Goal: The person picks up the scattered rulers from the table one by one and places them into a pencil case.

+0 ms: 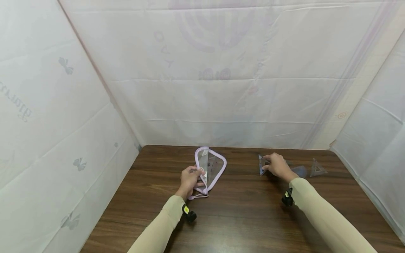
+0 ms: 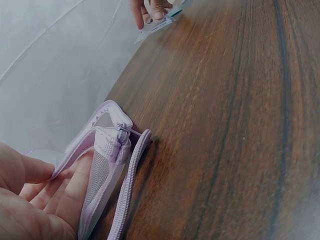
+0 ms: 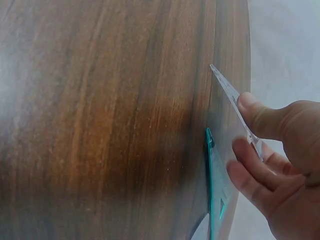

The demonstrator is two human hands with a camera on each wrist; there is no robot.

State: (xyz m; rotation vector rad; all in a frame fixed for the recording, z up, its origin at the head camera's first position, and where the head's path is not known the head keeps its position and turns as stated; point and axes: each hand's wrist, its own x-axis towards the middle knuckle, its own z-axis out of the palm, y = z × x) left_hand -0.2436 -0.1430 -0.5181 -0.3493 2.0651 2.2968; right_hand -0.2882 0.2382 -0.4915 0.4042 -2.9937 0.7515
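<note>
My left hand (image 1: 190, 180) holds a see-through mesh pouch (image 1: 225, 164) with lilac zipper trim, its fingers under one edge and the thumb on top. In the left wrist view the zipper slider (image 2: 122, 134) sits at the corner, a braided lilac strap (image 2: 125, 200) hangs from it, and the mouth gapes beside the fingers. Off to the right, my right hand (image 1: 278, 165) pinches a clear set square (image 3: 229, 92) between thumb and fingers, tilted above the table. Beneath that hand lies a teal-edged set square (image 3: 210, 175), next to part of a clear curved piece (image 3: 201, 230).
Right of my right hand, a bluish see-through piece (image 1: 300, 171) and another clear set square (image 1: 322, 171) lie on the brown wooden table (image 1: 240, 218). White sheeting (image 1: 202, 105) hangs behind the table and along both sides.
</note>
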